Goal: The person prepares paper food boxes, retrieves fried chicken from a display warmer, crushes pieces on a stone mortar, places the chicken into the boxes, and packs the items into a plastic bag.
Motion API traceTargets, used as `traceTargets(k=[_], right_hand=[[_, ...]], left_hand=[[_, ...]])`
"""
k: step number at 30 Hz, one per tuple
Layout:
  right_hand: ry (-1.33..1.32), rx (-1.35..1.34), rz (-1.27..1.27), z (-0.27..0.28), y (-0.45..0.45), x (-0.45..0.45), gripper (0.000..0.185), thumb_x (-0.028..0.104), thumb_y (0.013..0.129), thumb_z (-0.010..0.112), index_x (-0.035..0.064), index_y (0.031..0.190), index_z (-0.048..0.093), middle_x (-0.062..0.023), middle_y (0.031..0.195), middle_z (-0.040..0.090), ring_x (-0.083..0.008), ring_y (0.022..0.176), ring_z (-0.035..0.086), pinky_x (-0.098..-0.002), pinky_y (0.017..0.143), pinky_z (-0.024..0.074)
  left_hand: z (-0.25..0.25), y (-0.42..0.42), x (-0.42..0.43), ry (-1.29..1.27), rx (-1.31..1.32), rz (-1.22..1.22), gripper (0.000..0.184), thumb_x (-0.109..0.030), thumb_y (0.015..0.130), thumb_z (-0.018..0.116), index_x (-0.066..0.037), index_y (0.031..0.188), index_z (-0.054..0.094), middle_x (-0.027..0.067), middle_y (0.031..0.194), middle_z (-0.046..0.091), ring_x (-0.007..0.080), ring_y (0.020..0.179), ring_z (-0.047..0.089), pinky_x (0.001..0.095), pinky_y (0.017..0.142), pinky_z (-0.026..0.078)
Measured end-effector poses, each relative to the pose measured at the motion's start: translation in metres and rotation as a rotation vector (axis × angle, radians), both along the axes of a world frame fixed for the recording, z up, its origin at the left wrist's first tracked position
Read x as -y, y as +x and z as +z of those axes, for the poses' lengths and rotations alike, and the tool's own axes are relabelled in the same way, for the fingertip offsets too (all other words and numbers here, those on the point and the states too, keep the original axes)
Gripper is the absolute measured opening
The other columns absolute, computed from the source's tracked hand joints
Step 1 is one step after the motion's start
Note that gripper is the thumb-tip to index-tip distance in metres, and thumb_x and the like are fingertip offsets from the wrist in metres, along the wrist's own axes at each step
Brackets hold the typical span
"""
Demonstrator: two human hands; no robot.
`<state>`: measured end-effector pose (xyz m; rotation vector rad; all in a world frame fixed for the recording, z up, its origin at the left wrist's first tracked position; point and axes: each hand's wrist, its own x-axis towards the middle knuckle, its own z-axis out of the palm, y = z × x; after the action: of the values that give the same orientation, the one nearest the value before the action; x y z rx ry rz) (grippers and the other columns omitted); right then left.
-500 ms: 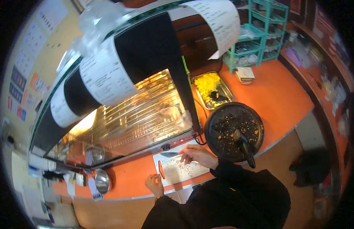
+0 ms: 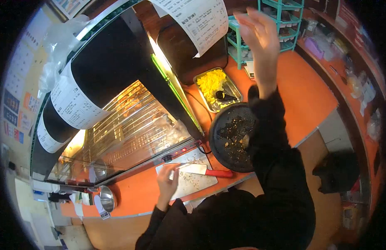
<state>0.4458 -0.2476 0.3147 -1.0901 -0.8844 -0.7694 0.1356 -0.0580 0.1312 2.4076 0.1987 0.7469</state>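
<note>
A knife with a red handle [image 2: 219,173] lies across a white cutting board [image 2: 191,187] scattered with small brown crumbs. My left hand [image 2: 166,185] is over the board's left side, its fingers apart near the tip of the blade and holding nothing I can see. High above the counter, my right hand [image 2: 263,48] is raised in front of the green rack, fingers stretched out and slightly blurred, with nothing visible in it. Below my right sleeve, which hides part of it, sits a round black stone mortar [image 2: 226,143] with dark crumbs in it.
A steel tray [image 2: 234,88] of chopped yellow food with a black-handled utensil stands behind the mortar. To the left is a lit glass warming cabinet [image 2: 130,121] with paper receipts hanging over it. A metal bowl [image 2: 106,198] and a green rack [image 2: 289,25] flank the orange counter.
My right hand has left the knife and swung up and right, over the mortar. The knife now lies on the board, and my left hand has moved up beside its tip. The view has shifted.
</note>
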Motion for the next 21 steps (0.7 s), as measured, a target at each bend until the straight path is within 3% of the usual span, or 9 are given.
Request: traceTargets(k=[1,3,7,8,9,10,13,16,21], right_hand=[[0.004,-0.003,0.014,0.014,0.002,-0.001,0.035,0.001,0.078,0.056,0.0018,0.111,0.044,-0.0109,0.094,0.057,-0.0142,0.085,0.056,-0.0244,0.074,0.0447],[-0.064,-0.18,0.626,0.033,0.003,-0.005,0.059,0.008,0.079,0.055,0.006,0.129,0.023,-0.0157,0.098,0.055,-0.018,0.09,0.052,-0.0297,0.082,0.0392],[-0.012,-0.214,0.675,0.034,-0.017,-0.005,0.062,-0.001,0.074,0.051,0.0026,0.128,0.022,-0.0141,0.09,0.057,-0.0153,0.08,0.055,-0.0252,0.072,0.0429],[-0.018,-0.21,0.686,0.035,-0.025,-0.002,0.062,-0.001,0.074,0.051,0.0026,0.128,0.022,-0.0141,0.09,0.057,-0.0153,0.08,0.055,-0.0252,0.072,0.0429],[-0.026,-0.24,0.681,0.035,-0.031,0.002,0.062,-0.002,0.074,0.051,0.0028,0.129,0.021,-0.0148,0.09,0.057,-0.0156,0.08,0.056,-0.0257,0.072,0.0434],[-0.035,-0.269,0.675,0.036,-0.033,0.003,0.063,-0.002,0.074,0.051,0.0031,0.129,0.02,-0.0155,0.091,0.058,-0.0159,0.08,0.056,-0.0263,0.072,0.0439],[-0.015,-0.245,0.672,0.03,-0.034,0.0,0.065,-0.004,0.074,0.052,0.0032,0.13,0.018,-0.0177,0.092,0.059,-0.0172,0.08,0.058,-0.0263,0.071,0.0456],[-0.011,-0.288,0.722,0.027,-0.042,0.003,0.065,-0.006,0.075,0.05,0.0028,0.13,0.016,-0.019,0.092,0.059,-0.0176,0.08,0.059,-0.0256,0.07,0.0461],[-0.013,-0.337,0.771,0.022,-0.055,-0.009,0.062,-0.008,0.077,0.046,0.0027,0.13,0.014,-0.0193,0.091,0.058,-0.0156,0.077,0.058,-0.0237,0.068,0.0455]], left_hand=[[0.035,0.014,-0.003,0.208,0.12,-0.052,0.014,0.0,0.071,0.062,-0.003,0.085,0.06,0.0094,0.083,0.062,0.0219,0.077,0.059,0.031,0.065,0.045],[0.113,0.031,0.008,0.339,0.266,0.039,0.015,0.001,0.07,0.062,-0.003,0.084,0.06,0.012,0.088,0.061,0.0265,0.081,0.058,0.0341,0.074,0.044],[0.242,0.095,0.029,0.703,0.585,0.002,0.022,-0.005,0.074,0.059,-0.001,0.096,0.059,0.0168,0.108,0.056,0.0309,0.097,0.054,0.037,0.083,0.041],[0.264,0.124,0.032,0.745,0.721,-0.12,0.024,-0.009,0.075,0.061,-0.001,0.097,0.059,0.016,0.105,0.057,0.0265,0.096,0.055,0.033,0.081,0.042],[0.28,0.141,0.037,0.835,0.642,-0.109,0.03,-0.019,0.081,0.054,-0.001,0.104,0.056,0.0164,0.106,0.057,0.0267,0.099,0.053,0.0343,0.085,0.04],[0.292,0.155,0.04,0.922,0.561,-0.098,0.038,-0.028,0.087,0.046,0.0,0.112,0.054,0.0168,0.107,0.057,0.0269,0.101,0.052,0.0357,0.088,0.039],[0.31,0.194,0.043,0.918,0.462,0.0,0.051,-0.044,0.085,0.043,0.0,0.109,0.052,0.0204,0.106,0.052,0.0292,0.098,0.049,0.0383,0.085,0.035],[0.32,0.185,0.05,0.891,0.342,-0.037,0.047,-0.042,0.087,0.04,0.001,0.094,0.058,0.0148,0.089,0.054,0.0306,0.083,0.05,0.0397,0.074,0.036],[0.313,0.18,0.027,1.139,0.572,-0.016,0.049,-0.042,0.088,0.038,0.002,0.081,0.058,0.0158,0.076,0.052,0.0314,0.071,0.049,0.0373,0.063,0.037]])
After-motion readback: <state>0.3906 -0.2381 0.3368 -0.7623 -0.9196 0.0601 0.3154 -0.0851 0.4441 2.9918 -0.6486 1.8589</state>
